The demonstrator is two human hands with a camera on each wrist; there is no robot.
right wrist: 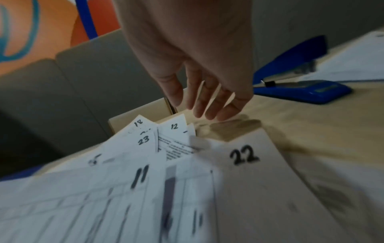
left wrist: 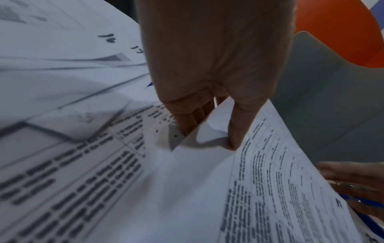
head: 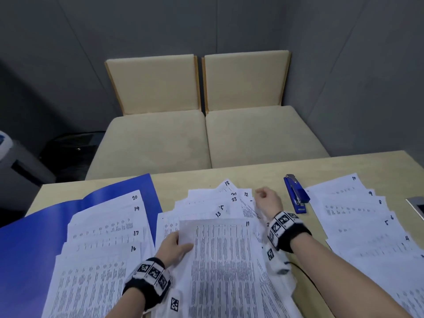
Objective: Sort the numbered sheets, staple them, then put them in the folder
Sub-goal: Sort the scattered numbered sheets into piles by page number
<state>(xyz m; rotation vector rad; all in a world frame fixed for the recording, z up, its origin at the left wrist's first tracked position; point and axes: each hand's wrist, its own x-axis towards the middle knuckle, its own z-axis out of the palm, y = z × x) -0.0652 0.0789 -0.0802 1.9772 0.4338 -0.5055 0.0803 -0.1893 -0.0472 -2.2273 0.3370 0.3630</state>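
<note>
Sheet 11 (head: 224, 255) lies on top of a fanned middle pile (head: 206, 207) showing 13, 15, 18, 23 and 12. My left hand (head: 175, 245) pinches sheet 11's left edge, thumb on top; the same pinch on sheet 11 (left wrist: 259, 189) shows close up from my left hand (left wrist: 209, 128). My right hand (head: 267, 198) hovers over the pile's far right corner, fingers loosely curled, holding nothing; sheets 12 (right wrist: 174, 126) and 22 (right wrist: 245, 157) lie below my right hand (right wrist: 205, 108). An open blue folder (head: 29, 244) at left carries sheets 16 to 20 (head: 107, 228). A blue stapler (head: 296, 193) lies right of my right hand.
A third fan of sheets (head: 367, 216) numbered 10 down to 5 covers the table's right side. Two beige chairs (head: 202, 125) stand beyond the wooden table's far edge (head: 332, 161). A grey device corner (head: 416, 205) shows at the far right.
</note>
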